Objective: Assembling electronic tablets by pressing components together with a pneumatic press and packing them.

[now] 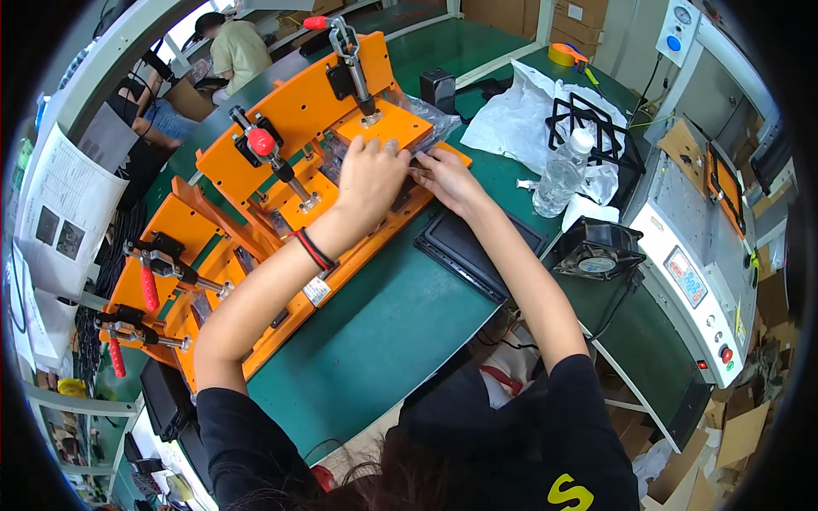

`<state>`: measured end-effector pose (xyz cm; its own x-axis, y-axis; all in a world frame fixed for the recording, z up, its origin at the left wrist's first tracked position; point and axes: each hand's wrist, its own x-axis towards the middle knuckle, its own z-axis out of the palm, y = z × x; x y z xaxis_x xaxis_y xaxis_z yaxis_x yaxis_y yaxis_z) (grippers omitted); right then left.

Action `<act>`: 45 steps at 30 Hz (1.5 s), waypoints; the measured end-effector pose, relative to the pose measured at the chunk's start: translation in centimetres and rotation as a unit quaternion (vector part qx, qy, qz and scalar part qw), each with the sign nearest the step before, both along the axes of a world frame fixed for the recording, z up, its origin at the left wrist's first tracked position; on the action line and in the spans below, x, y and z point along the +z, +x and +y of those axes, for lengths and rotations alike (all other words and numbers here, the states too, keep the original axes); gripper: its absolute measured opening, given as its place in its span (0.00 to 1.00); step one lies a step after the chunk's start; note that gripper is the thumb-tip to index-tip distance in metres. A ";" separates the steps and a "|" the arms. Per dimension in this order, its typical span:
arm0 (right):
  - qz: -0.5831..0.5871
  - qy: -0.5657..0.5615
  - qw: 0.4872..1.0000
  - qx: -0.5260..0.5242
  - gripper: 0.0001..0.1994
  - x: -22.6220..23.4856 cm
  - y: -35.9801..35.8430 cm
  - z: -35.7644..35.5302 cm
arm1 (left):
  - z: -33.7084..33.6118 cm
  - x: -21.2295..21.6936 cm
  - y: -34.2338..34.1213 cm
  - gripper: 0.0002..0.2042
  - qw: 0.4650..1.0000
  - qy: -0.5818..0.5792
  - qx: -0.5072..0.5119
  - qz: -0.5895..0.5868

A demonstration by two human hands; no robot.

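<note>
Head view: the left hand (pixel 372 180), fingers bent, and the right hand (pixel 445 179), fingertips nearly together, meet at the upper-right part of the orange clamping fixture (pixel 300 119); what they grip cannot be told. Its long axis slants toward lower left, the left hand nearer its middle. A black tray (pixel 474 252) lies below the right hand.
</note>
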<state>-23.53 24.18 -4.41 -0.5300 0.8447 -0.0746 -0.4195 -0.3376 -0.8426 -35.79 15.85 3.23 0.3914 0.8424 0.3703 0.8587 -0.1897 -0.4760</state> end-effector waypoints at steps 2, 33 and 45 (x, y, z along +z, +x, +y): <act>-0.018 0.000 1.000 -0.003 0.10 -0.2 -0.3 0.1 | -0.3 0.3 -0.7 0.04 0.995 -0.030 -0.002 -0.092; -0.094 -0.019 0.994 -0.059 0.11 -1.3 -0.3 1.6 | 0.6 -3.2 -6.4 0.12 0.251 -0.164 0.065 -0.952; -0.125 -0.008 0.992 -0.024 0.10 -0.3 -0.2 1.2 | 6.3 -4.3 -6.4 0.21 -0.004 -0.070 -0.039 -0.997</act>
